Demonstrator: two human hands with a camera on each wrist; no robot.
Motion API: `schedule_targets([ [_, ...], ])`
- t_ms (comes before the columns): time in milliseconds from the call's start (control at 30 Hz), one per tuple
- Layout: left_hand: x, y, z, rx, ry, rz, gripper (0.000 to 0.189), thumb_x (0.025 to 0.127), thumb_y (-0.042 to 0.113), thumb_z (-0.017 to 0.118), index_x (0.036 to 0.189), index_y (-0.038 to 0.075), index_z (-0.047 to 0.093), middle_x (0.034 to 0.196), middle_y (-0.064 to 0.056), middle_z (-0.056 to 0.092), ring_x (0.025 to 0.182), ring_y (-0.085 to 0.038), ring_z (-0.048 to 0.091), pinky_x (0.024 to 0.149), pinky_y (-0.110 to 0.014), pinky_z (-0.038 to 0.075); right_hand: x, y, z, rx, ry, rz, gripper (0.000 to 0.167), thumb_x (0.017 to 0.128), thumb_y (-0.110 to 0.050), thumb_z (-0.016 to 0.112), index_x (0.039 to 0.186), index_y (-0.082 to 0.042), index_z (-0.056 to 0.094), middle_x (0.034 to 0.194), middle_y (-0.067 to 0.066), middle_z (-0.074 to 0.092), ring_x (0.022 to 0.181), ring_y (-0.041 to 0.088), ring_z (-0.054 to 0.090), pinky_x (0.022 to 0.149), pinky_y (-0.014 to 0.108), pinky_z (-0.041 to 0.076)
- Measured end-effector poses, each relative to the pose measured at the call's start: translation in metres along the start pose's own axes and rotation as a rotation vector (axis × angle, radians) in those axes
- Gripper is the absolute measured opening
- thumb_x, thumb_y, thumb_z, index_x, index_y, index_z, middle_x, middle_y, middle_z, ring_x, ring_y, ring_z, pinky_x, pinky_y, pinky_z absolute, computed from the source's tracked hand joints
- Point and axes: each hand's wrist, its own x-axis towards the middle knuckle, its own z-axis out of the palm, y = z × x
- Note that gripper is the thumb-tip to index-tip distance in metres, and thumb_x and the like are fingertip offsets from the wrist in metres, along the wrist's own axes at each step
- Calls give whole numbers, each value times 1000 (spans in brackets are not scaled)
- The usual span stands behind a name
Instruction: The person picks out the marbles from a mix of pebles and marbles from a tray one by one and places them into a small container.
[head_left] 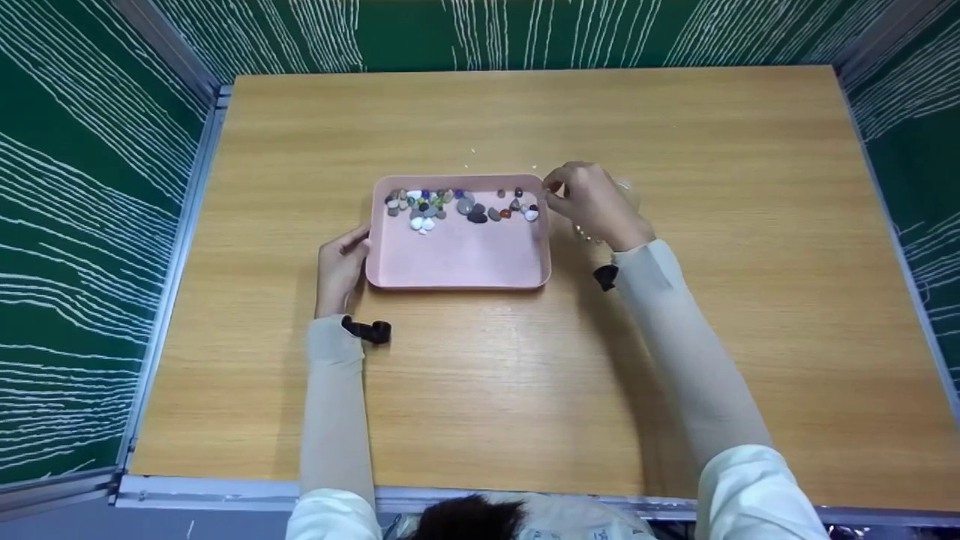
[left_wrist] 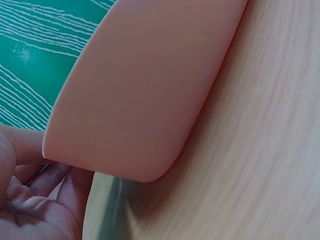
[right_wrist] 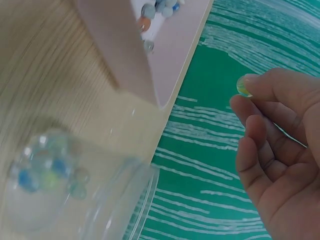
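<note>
A shallow pink tray point(head_left: 461, 262) lies on the table with several small stones and marbles point(head_left: 427, 204) along its far side. My left hand point(head_left: 341, 266) holds the tray's left side, its fingers at the rim in the left wrist view. Above the tray's far right corner, my right hand point(head_left: 592, 199) pinches a clear glass marble point(right_wrist: 244, 86) with a yellow-green swirl between thumb and forefinger. A clear cup point(right_wrist: 115, 200) with several marbles point(right_wrist: 55, 167) inside stands beside the tray; in the head view my right hand mostly hides it.
The wooden table point(head_left: 465, 397) carries a few tiny white specks point(head_left: 472, 151) beyond the tray. Green panels with white wavy lines point(head_left: 75, 247) enclose the left, far and right sides. A black strap with a camera point(head_left: 367, 330) sits at my left wrist.
</note>
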Motion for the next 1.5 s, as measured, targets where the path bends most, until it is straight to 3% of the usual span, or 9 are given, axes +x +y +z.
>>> schedule_targets([
  [133,0,0,2,-19,7,13,36,92,-4,53,127,-2,59,137,-15,56,129,-22,51,103,-28,47,-6,8,-7,-13,0,47,21,91,-11,59,106,0,70,100,13,69,80,22,61,66,30,51],
  [333,0,2,4,-53,-2,24,36,91,-6,52,127,-4,58,136,-17,56,129,-23,51,103,-28,47,-13,21,-14,4,45,16,19,89,-7,60,101,2,71,99,15,70,74,21,61,61,22,49],
  [633,1,4,3,-61,-6,7,37,92,-4,53,128,-3,57,138,-16,55,129,-22,50,104,-27,47,-22,37,-22,18,60,41,18,88,-4,60,101,5,70,101,19,70,82,27,64,72,36,55],
  [867,2,5,4,-100,-15,5,37,92,-6,51,129,-5,56,138,-18,54,129,-24,50,103,-29,48,-30,49,-27,10,67,60,17,88,-3,61,100,4,71,101,18,71,78,24,61,62,18,45],
  [1133,1,3,3,30,-17,20,37,93,-2,53,129,-2,57,141,-14,52,134,-20,46,109,-26,41,-40,60,-29,43,43,129,19,89,-4,58,102,3,70,103,17,69,81,24,59,56,12,42],
  [1500,-1,0,0,-22,-8,9,38,92,-6,50,129,-3,56,139,-16,54,132,-21,47,108,-27,43,-42,68,-25,61,49,162,19,89,-5,60,102,4,70,101,20,69,83,26,60,58,14,41],
])
